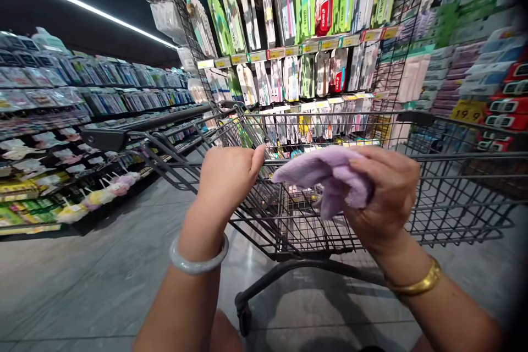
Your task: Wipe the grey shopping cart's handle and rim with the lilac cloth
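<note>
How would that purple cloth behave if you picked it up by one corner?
Probably floppy: the purple cloth bunches and droops around the right hand rather than holding a shape. Likely light, since that hand's fingers alone carry it. Its fuzzy-looking surface suggests it won't slip easily.

My left hand: closed fist, thumb on top, forearm raised. My right hand: fingers curled inward in a grip, wrist slightly bent.
</note>
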The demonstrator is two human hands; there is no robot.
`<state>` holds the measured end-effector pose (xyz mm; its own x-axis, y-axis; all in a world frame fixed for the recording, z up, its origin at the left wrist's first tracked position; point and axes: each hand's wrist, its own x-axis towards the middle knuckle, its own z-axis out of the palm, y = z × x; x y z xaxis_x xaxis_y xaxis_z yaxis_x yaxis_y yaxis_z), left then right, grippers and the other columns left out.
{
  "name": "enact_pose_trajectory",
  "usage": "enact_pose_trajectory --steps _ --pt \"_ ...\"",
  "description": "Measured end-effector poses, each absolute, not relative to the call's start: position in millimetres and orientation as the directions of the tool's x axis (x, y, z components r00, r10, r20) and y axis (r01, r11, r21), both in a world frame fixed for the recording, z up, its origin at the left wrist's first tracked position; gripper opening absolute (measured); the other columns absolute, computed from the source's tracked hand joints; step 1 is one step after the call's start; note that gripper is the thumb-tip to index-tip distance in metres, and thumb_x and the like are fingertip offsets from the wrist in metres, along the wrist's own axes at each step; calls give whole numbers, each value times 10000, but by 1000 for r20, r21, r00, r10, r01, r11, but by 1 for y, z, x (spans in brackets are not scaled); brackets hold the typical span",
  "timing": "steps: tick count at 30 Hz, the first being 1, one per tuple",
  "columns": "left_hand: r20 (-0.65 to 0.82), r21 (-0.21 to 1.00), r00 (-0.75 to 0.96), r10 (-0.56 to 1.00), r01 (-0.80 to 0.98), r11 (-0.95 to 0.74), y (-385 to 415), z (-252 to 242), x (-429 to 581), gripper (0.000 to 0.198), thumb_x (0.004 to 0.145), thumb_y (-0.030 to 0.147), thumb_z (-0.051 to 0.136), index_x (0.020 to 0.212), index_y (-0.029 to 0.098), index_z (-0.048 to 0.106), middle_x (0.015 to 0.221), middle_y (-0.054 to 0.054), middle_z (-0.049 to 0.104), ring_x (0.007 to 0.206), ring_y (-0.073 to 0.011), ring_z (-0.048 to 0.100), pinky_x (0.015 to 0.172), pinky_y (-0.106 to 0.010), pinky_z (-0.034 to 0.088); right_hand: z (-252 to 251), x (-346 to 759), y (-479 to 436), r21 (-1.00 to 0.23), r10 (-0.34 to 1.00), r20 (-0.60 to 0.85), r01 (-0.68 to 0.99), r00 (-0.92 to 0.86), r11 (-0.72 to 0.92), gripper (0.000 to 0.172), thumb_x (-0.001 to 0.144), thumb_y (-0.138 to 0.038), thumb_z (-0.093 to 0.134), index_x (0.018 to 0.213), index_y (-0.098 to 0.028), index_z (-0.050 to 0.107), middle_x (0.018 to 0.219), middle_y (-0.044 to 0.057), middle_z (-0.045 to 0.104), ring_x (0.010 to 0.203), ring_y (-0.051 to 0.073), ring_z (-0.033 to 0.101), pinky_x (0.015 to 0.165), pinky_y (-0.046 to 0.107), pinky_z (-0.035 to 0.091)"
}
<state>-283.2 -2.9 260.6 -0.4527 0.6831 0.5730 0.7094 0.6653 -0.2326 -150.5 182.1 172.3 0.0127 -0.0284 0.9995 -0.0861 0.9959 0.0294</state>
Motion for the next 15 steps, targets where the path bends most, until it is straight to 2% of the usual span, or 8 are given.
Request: enact_pose_trajectory --steps 2,4,7,9,11,13,15 --pt "564 -226 -384 731 780 584 3 260 -272 625 1036 538 259 715 187 664 719 -57 697 645 -166 579 602 -319 245 158 -163 186 64 -62 997 -57 38 996 426 803 -227 757 1184 -258 570 1191 76 652 1118 255 612 974 453 507" --pt "575 -222 -308 758 833 506 12 255 -263 537 1034 526 311 794 196 659 783 -44 706 700 -165 593 629 -316 276 135 -177 180 158 -162 986 -84 -49 984 357 807 -221 758 1126 -250 602 1179 61 654 1121 232 595 972 427 514" --pt "618 -246 -255 744 836 490 26 243 -261 498 1043 497 307 834 189 637 766 -44 687 673 -163 583 612 -318 261 110 -188 170 307 -332 927 -154 -175 939 220 815 -174 743 995 -270 661 1122 10 686 1084 192 577 931 372 509" --pt "634 -278 -228 739 824 493 31 238 -265 499 1041 509 306 831 188 625 744 -44 672 656 -164 575 597 -322 238 110 -181 176 367 -398 898 -176 -190 913 178 823 -172 736 961 -267 678 1093 6 696 1052 186 585 890 356 507" --pt "634 -299 -205 746 824 481 32 235 -269 507 1033 541 311 821 196 617 732 -39 664 655 -166 571 587 -328 219 124 -167 192 333 -353 922 -137 -158 933 219 815 -157 742 998 -260 681 1108 34 689 1033 200 608 866 366 512" --pt "642 -303 -208 738 816 493 33 234 -271 536 1020 587 300 806 206 611 713 -34 655 644 -168 565 576 -339 189 141 -153 213 217 -223 971 -71 -83 974 272 790 -135 759 1013 -266 672 1114 58 676 1010 220 629 852 386 516" --pt "651 -297 -228 724 801 520 33 234 -271 584 1007 632 270 785 209 607 694 -34 649 628 -168 561 567 -347 161 149 -149 227 160 -160 987 1 8 987 247 787 -166 764 990 -263 664 1097 61 665 1016 247 629 867 421 512"
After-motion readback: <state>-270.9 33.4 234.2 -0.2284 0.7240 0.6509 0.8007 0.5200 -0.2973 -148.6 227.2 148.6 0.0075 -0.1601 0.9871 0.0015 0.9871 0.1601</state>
